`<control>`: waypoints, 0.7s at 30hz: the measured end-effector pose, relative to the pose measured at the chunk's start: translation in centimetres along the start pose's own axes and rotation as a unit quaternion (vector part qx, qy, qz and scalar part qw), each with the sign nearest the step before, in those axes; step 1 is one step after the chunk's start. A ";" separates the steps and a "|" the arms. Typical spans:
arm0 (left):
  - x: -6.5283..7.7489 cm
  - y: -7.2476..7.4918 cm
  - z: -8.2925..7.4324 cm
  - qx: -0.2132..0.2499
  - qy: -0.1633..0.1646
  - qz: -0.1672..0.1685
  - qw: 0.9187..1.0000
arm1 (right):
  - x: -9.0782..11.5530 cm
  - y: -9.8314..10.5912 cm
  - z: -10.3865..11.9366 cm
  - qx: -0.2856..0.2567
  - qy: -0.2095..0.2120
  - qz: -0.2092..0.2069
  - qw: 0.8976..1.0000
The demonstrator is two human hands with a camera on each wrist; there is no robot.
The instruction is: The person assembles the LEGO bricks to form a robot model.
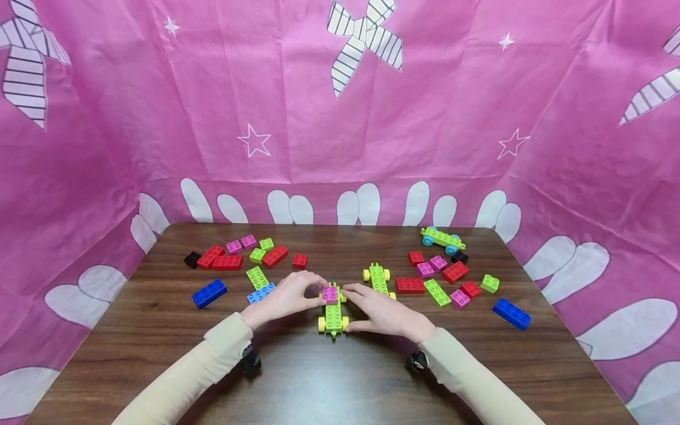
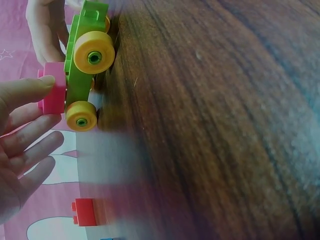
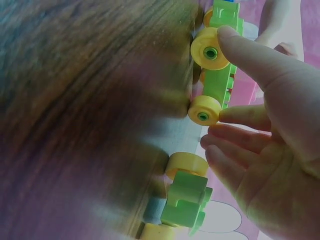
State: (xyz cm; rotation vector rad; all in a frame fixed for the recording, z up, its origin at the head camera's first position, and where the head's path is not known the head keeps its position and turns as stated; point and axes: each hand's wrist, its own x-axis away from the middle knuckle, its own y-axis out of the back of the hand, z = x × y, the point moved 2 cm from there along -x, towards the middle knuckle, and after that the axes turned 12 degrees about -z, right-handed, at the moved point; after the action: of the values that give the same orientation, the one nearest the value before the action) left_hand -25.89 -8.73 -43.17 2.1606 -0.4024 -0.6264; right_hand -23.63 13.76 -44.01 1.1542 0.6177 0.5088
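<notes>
Near the middle of the table stands a lime-green toy car base (image 1: 333, 321) with yellow wheels. A pink brick (image 1: 330, 294) is at its far end, on the studs; whether it is pressed fully down I cannot tell. My left hand (image 1: 289, 295) pinches this brick between thumb and fingers, other fingers spread, as the left wrist view shows. From the right side my right hand (image 1: 385, 310) holds the car base, thumb at the near wheel (image 3: 210, 48) and index fingertip at the far wheel (image 3: 204, 111). A second green car base (image 1: 378, 277) with yellow wheels stands just beyond my right hand.
Red, pink and green bricks lie at the back left, with a dark blue brick (image 1: 209, 293) and a light blue brick (image 1: 261, 293) nearer. More bricks lie at right, including a dark blue one (image 1: 512, 313). A blue-wheeled green car base (image 1: 443, 239) stands at the back right.
</notes>
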 end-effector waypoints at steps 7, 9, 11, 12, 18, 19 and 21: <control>0.0 -0.1 -0.2 -0.003 -0.002 0.000 1.000 | 0.1 -0.1 -0.1 0.005 0.004 -0.009 1.000; 0.0 -0.1 -0.2 -0.005 -0.002 0.001 1.000 | 0.1 0.0 -0.1 0.006 -0.001 -0.006 1.000; 0.0 -0.1 -0.3 -0.007 -0.002 0.002 1.000 | 0.1 0.0 -0.1 0.008 -0.004 -0.002 1.000; 0.0 -0.2 -0.3 -0.008 -0.002 0.002 1.000 | 0.1 0.0 0.0 0.009 -0.007 -0.001 1.000; 0.0 -0.2 -0.3 -0.014 -0.006 -0.001 1.000 | 0.0 -0.1 0.0 0.010 -0.004 -0.003 1.000; 0.0 -0.2 -0.3 -0.015 -0.007 -0.002 1.000 | 0.0 -0.1 0.0 0.010 -0.003 -0.004 1.000; 0.0 -0.2 -0.3 -0.015 -0.010 -0.005 1.000 | -0.1 -0.1 -0.1 0.010 -0.001 -0.006 1.000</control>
State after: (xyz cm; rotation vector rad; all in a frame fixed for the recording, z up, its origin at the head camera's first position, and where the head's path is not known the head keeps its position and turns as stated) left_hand -25.71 -8.45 -43.19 2.1314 -0.3910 -0.6569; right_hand -23.70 13.71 -44.16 1.1699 0.6299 0.4924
